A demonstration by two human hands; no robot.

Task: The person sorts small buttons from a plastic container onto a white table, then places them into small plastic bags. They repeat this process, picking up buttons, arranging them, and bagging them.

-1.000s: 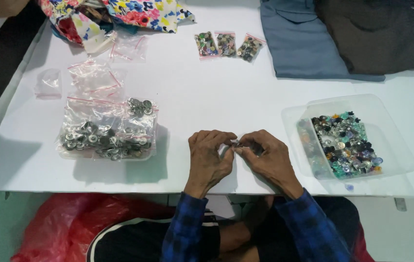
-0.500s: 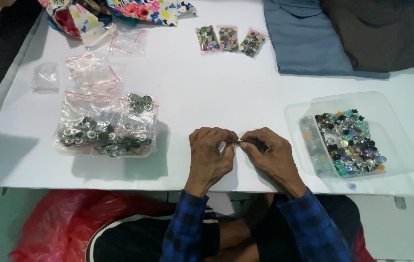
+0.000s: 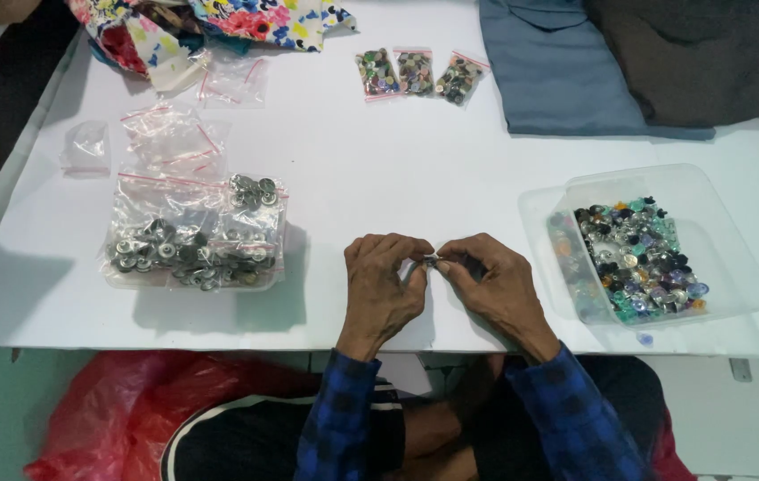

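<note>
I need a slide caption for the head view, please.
Both hands, left hand and right hand, pinch a small metal piece over a white table, between bagged snaps and a button tray.

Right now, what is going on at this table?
A person seated at a white table pinches a small metal piece between the left hand and right hand, fingertips meeting. A clear tray of mixed coloured buttons sits to the right, bags of metal fasteners to the left, three small filled bags further back.
</note>
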